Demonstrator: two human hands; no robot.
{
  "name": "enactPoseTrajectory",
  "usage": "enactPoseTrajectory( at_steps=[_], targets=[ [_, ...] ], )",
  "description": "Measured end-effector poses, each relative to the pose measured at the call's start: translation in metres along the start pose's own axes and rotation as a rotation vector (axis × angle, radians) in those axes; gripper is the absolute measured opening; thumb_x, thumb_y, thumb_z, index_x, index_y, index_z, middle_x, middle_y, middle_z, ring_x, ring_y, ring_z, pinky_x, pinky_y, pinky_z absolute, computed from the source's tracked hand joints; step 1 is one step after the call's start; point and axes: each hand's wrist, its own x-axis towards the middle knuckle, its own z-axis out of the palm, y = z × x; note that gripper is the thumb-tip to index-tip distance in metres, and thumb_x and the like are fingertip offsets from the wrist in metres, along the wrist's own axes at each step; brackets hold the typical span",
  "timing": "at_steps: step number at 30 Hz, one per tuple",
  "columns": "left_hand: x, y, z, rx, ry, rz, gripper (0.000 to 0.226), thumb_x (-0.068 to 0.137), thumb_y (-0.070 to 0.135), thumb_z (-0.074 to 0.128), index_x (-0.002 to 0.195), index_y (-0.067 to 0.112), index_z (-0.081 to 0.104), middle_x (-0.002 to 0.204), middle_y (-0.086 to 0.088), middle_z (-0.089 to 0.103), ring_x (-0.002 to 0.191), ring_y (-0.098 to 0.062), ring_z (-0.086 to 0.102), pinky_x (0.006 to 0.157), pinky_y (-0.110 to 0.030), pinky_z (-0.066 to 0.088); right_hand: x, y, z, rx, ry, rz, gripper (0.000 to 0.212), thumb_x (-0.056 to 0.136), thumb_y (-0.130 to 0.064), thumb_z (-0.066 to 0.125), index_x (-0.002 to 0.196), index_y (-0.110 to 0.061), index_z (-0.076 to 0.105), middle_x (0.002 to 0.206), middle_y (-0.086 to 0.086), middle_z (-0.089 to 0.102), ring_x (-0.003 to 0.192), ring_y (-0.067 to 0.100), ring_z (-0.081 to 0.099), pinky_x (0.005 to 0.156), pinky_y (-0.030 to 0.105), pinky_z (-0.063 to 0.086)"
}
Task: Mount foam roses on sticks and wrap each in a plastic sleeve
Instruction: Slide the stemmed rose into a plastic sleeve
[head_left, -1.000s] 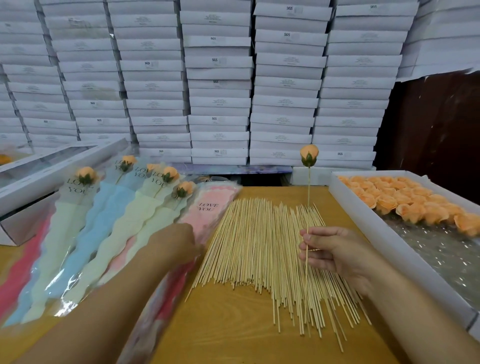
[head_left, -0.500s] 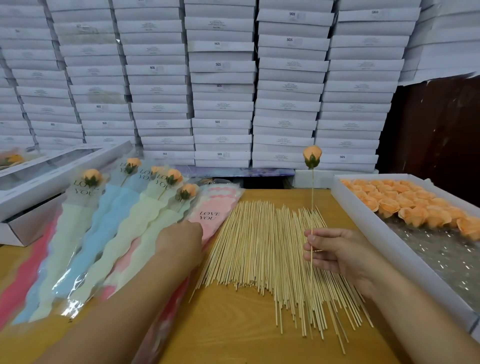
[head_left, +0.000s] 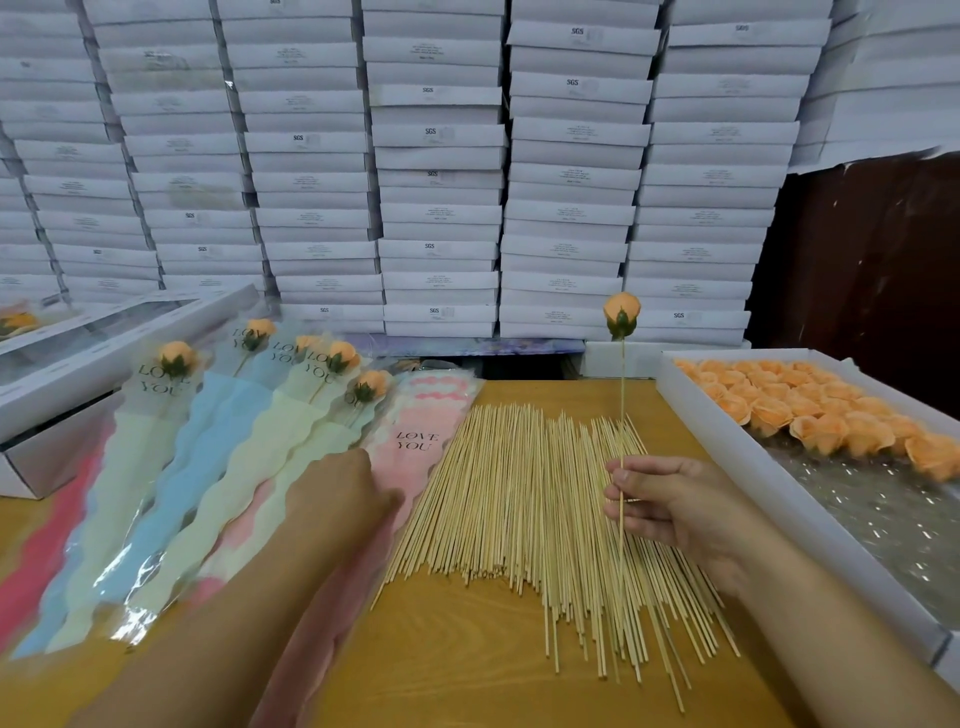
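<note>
**Mounted rose held upright while the other hand is on the pink sleeve stack**

The right hand (head_left: 670, 501) is pinching a thin wooden stick (head_left: 622, 415) between thumb and fingertips, holding it nearly upright above the loose pile of bare sticks (head_left: 530, 509) that is lying spread across the middle of the wooden bench (head_left: 467, 670). An orange foam rose (head_left: 621, 314) with a green calyx is sitting on the top end of that stick, showing against the wall of stacked white boxes (head_left: 441, 156) behind the bench.

The left hand (head_left: 337, 488) is lying knuckles-up on the stack of pink plastic sleeves (head_left: 421, 415) printed "LOVE YOU", just left of the stick pile. Its fingers are curling downward at the sleeve's edge, but from this angle it is not possible to tell whether they are gripping the plastic or only pressing on it.

Further left, several finished roses are lying fanned out in pale yellow and blue sleeves (head_left: 218, 467), their orange heads pointing away from the person, overlapping one another; pink-red sleeves are showing beneath them at the far left. A long white box (head_left: 93, 353) with a clear window is sitting behind them at the bench's left edge.

Along the right side, a shallow white tray (head_left: 727, 447) is holding rows of loose orange rose heads (head_left: 810, 410) at its far end, with shiny clear film showing in the nearer part.
</note>
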Motion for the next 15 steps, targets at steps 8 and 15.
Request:
enactPoseTrajectory(
  at_steps=[8,15],
  targets=[
    [0.008,-0.002,-0.011,-0.14,-0.121,-0.067,0.057,0.081,0.04,0.077,0.127,0.016,0.055,0.122,-0.004,0.063,0.107,-0.021,0.059,0.082,-0.029,0.046,0.0,0.0,0.0,-0.003,0.008,0.002,0.015,0.088,-0.005,0.071,0.103,-0.006,0.073,0.084,0.013,0.077,0.072,0.022,0.076,0.052,0.022,0.057],
    [0.009,0.001,-0.018,-0.693,-0.269,-0.281,0.078,0.073,0.018,0.081,0.143,0.01,0.046,0.123,-0.011,0.059,0.111,-0.031,0.058,0.095,-0.045,0.054,-0.002,-0.001,0.0,-0.002,-0.002,0.002,0.014,0.088,-0.006,0.072,0.102,-0.007,0.073,0.083,0.012,0.077,0.071,0.022,0.076,0.052,0.023,0.057]
  ],
)
